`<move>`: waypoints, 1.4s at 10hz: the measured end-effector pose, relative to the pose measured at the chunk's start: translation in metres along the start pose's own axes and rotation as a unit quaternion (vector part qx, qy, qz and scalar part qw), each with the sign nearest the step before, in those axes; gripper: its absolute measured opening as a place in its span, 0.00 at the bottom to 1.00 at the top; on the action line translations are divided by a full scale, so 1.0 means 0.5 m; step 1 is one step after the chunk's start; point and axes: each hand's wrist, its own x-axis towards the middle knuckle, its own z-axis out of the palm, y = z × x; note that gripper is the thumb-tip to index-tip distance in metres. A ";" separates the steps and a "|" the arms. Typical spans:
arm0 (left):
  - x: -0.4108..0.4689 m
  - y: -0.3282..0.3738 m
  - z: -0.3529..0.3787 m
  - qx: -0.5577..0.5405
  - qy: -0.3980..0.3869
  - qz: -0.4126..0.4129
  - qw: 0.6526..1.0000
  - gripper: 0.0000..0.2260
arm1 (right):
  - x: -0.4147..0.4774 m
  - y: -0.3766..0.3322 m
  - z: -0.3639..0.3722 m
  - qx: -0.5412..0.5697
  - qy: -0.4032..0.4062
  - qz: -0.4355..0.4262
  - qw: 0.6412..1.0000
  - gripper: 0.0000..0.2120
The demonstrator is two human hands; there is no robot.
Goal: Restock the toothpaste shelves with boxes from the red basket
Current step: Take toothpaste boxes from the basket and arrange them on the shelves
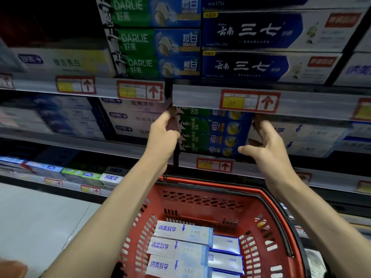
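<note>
A stack of green-and-blue Darlie toothpaste boxes [212,133] sits on the middle shelf, just under the price rail. My left hand [163,135] presses against the stack's left end, fingers curled on it. At the stack's right end is my right hand [265,141], fingers spread, thumb under the lowest box. The red basket [267,197] stands below, between my forearms. It holds several white-and-blue toothpaste boxes [180,247] lying in rows.
The upper shelf carries green Darlie boxes [152,39] and dark blue boxes [253,31]. White boxes [130,117] stand left of the stack, and more white boxes [305,137] to its right. A lower shelf [80,175] holds mixed boxes. Pale floor [40,217] lies at the left.
</note>
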 end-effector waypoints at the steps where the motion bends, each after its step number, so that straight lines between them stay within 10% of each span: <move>1: -0.004 -0.002 0.000 -0.001 -0.008 0.001 1.000 0.32 | -0.003 -0.001 0.005 0.004 0.005 -0.009 1.000 0.40; 10: -0.052 -0.023 -0.037 -0.005 0.021 0.052 0.998 0.25 | -0.050 0.036 -0.028 0.010 0.035 -0.017 0.999 0.37; 12: -0.102 -0.146 -0.072 0.113 -0.113 -0.030 0.987 0.14 | -0.110 0.161 -0.026 -0.062 -0.051 0.002 0.997 0.27; 13: -0.127 -0.246 -0.103 0.345 -0.223 -0.003 0.912 0.10 | -0.175 0.257 -0.038 -0.319 -0.205 -0.010 0.925 0.19; 14: -0.168 -0.333 -0.129 0.646 -0.314 0.068 0.692 0.14 | -0.253 0.328 -0.071 -0.566 -0.312 -0.066 0.760 0.15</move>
